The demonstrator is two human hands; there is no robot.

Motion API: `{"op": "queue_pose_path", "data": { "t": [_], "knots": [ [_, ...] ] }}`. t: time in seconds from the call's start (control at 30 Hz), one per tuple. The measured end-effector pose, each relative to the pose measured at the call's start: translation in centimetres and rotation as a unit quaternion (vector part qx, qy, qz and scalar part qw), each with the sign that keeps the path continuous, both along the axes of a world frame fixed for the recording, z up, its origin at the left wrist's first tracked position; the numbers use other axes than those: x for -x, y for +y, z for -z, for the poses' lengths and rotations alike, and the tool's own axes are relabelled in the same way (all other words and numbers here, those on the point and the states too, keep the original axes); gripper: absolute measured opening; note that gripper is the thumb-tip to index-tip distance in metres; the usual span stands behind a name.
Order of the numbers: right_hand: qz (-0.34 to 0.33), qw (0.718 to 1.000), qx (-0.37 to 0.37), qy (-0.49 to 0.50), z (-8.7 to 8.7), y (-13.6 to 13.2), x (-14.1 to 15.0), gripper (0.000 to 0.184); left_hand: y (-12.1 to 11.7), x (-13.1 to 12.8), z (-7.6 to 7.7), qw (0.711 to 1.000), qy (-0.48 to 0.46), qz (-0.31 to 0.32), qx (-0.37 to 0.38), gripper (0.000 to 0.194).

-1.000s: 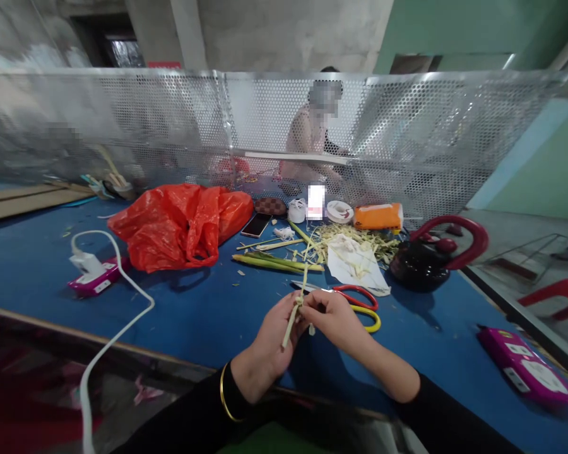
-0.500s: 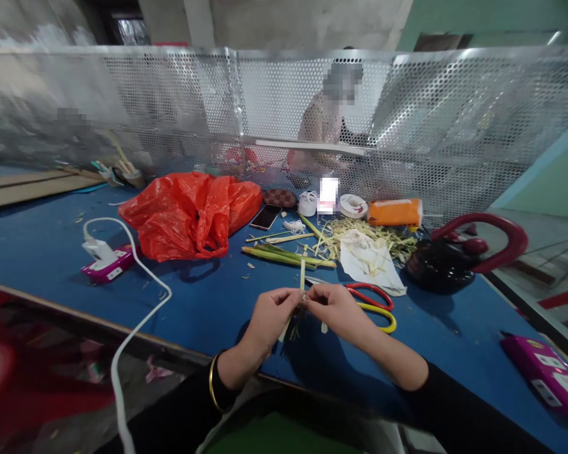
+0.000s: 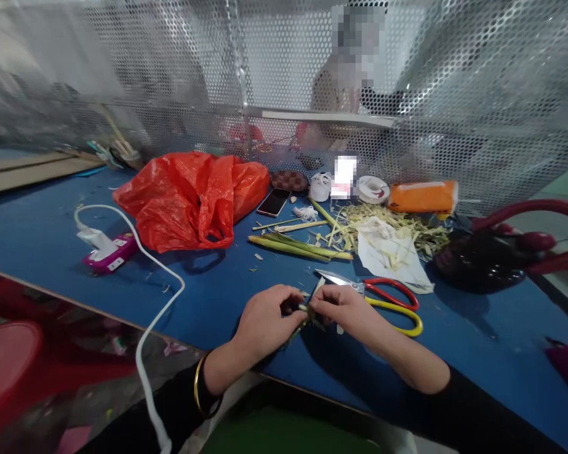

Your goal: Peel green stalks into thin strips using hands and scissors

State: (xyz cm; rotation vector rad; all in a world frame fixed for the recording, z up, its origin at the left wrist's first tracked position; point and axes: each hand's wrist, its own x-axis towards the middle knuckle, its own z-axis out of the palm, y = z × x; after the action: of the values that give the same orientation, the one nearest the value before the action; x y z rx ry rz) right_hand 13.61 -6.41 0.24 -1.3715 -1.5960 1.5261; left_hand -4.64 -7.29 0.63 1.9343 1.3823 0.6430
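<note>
Close together over the blue table, my left hand (image 3: 271, 316) and my right hand (image 3: 343, 310) both pinch a small piece of plant strip (image 3: 307, 309). Fingers cover most of it; a pale end pokes up between the hands and frayed bits hang below. Scissors (image 3: 392, 302) with one red and one yellow handle lie just beyond my right hand, blades pointing left. Farther back rest green plant stalks (image 3: 298, 248). A white paper (image 3: 395, 255) with scraps on it lies beside a heap of dry shreds (image 3: 430, 236).
A red plastic bag (image 3: 184, 198), phone (image 3: 274, 202), brown checked case (image 3: 289, 181), tape roll (image 3: 373, 188) and orange packet (image 3: 423, 197) line the back. A dark kettle (image 3: 483, 261) stands right. A white cable (image 3: 163, 309) runs from a purple power strip (image 3: 111, 254). Behind a perforated metal screen (image 3: 284, 75) sits a person.
The view has tipped downward and shifted slightly left. The strip that stood upright between my hands now leans and shows less. My left hand has turned, its back more toward me.
</note>
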Motion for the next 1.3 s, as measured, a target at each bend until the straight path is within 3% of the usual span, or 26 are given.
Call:
{"op": "queue_pose_path", "data": {
  "t": [0.1, 0.23, 0.37, 0.57, 0.8, 0.93, 1.07, 1.17, 1.3],
  "knots": [
    [0.0, 1.0, 0.0, 0.003, -0.1, 0.0, 0.0, 0.022, 0.1, 0.1, 0.0, 0.999, 0.012, 0.03, 0.006, 0.014],
    [0.005, 0.999, -0.011, -0.047, -0.6, -0.2, -0.1, 0.019, 0.1, -0.1, -0.1, 0.999, 0.04, -0.018, -0.001, 0.006],
    [0.012, 0.997, 0.019, -0.079, -0.8, -0.4, -0.1, 0.018, 0.1, -0.3, -0.1, 0.997, 0.052, -0.038, -0.045, 0.01],
    [0.019, 0.997, 0.057, -0.039, -0.6, -0.4, 0.1, 0.018, 0.8, -0.3, -0.2, 0.993, 0.051, 0.037, -0.096, 0.015],
    [0.021, 0.997, 0.061, -0.031, -0.6, -0.4, 0.1, 0.028, 1.8, -0.7, -0.4, 0.993, 0.066, 0.086, -0.035, 0.014],
    [0.021, 0.997, 0.059, -0.047, -0.7, -0.4, 0.0, 0.023, 2.0, -0.5, 0.1, 0.994, 0.056, 0.084, -0.031, 0.012],
    [0.005, 0.991, -0.052, -0.122, -0.4, -0.4, -0.7, 0.016, 2.0, -0.1, 0.4, 0.996, 0.047, 0.069, -0.028, 0.009],
    [-0.004, 0.967, -0.168, -0.191, -0.1, -0.5, -1.3, 0.013, 2.0, 0.1, 0.4, 0.997, 0.046, 0.062, -0.022, 0.009],
    [-0.034, 0.95, -0.243, -0.191, -0.3, -0.7, -1.6, 0.012, 2.0, 0.2, 0.5, 0.995, 0.064, 0.064, -0.03, 0.009]
  ]
}}
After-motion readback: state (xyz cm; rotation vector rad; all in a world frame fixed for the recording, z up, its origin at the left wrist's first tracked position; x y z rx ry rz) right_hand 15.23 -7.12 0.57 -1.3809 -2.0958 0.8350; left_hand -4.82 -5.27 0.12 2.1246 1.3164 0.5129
